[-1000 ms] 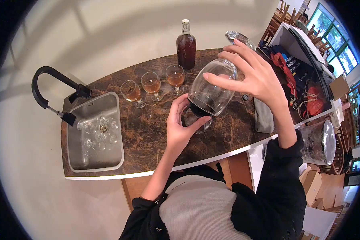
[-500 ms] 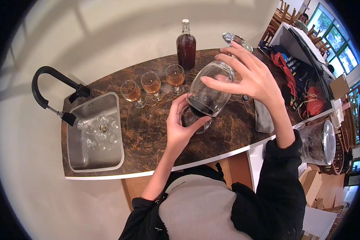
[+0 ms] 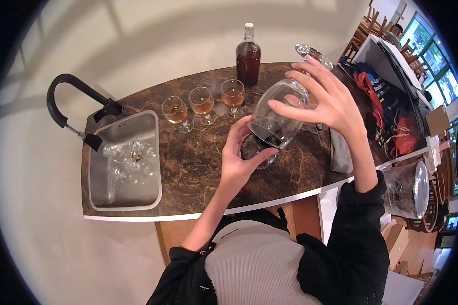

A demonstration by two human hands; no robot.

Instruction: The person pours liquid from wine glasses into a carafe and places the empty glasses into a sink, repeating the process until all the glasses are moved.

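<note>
My right hand (image 3: 336,104) grips a large clear stemmed glass (image 3: 283,114), fingers around the stem and bowl, thumb against its side. The glass is tipped over, its round foot (image 3: 314,56) up at the right and its mouth down at the left. Something dark (image 3: 265,136) shows at the mouth. My left hand (image 3: 241,157) curls around a smaller footed glass (image 3: 265,161) right below that mouth; the palm and fingers hide part of it. To the left stand three stemmed glasses (image 3: 202,104) with amber liquid. A swing-top bottle (image 3: 248,61) of dark red-brown liquid is behind.
At the left is a steel sink (image 3: 159,168) with several clear glasses lying in it, under a black faucet (image 3: 66,86). A grey cloth (image 3: 340,152) lies right on the marbled counter (image 3: 188,170). Bags (image 3: 376,96) fill the right end; a large clear vessel (image 3: 407,190) is beyond the edge.
The view has shifted slightly, so the counter things sit a little farther right. Both hands keep their hold, and the tipped glass stays at about the same slant.
</note>
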